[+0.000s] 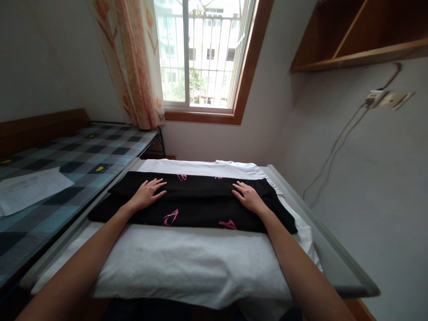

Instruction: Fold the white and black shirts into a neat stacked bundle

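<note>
A black garment with pink markings [194, 205] lies folded into a long band across a white cloth [187, 263] on a grey table [334, 263]. My left hand [149, 192] rests flat on the garment's left part, fingers stretched out and apart. My right hand [249, 196] lies flat on its right part, fingers also spread. Neither hand holds anything; both press on the top fold.
A bed with a blue and black checked cover [67, 160] stands to the left, with a white paper [30, 187] on it. A window [200, 53] and curtain [133, 62] are ahead. A wooden shelf [361, 35] and a wall socket with cable [384, 98] are at right.
</note>
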`<state>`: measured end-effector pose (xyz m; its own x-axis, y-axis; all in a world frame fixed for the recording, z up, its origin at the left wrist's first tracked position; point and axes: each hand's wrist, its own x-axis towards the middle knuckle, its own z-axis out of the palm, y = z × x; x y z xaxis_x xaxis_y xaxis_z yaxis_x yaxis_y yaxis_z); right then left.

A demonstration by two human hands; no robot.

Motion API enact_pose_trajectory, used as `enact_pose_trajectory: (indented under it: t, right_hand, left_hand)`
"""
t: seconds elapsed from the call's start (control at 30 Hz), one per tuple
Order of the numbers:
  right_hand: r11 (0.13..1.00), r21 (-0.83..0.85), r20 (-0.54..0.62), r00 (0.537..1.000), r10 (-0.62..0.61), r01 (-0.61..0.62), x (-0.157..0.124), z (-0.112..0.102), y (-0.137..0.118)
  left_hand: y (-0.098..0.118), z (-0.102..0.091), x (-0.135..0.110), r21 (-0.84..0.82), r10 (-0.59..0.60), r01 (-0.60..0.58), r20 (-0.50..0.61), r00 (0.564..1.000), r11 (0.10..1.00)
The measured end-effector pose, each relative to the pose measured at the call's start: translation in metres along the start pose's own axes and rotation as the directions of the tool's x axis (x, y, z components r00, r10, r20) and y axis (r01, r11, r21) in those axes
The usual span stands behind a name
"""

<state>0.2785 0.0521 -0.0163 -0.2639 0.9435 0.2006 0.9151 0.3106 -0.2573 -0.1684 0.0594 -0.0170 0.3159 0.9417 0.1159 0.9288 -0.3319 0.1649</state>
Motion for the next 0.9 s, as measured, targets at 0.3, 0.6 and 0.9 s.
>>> enact_pose_trajectory:
  t: [0.3,0.6,0.9]
  right_hand:
    - [0.997,0.071,-0.016,0.999,-0.027,0.028,0.002,0.005,0.009]
    - [0.999,0.029,0.008,1.0,-0.016,0.015,0.0,0.0,0.003]
    - [1.0,0.02,0.01,1.0,0.008,-0.008,0.003,-0.005,-0.002]
  left_hand:
    - [-0.001,0.001,0.001,-0.015,0.002,-0.002,-0.002,1.0,1.0]
    - [-0.006,0.001,0.003,-0.038,0.011,-0.012,-0.028,1.0,0.999]
    - [-0.043,-0.001,0.008,0.015,-0.358,0.36,-0.074,0.931,0.933]
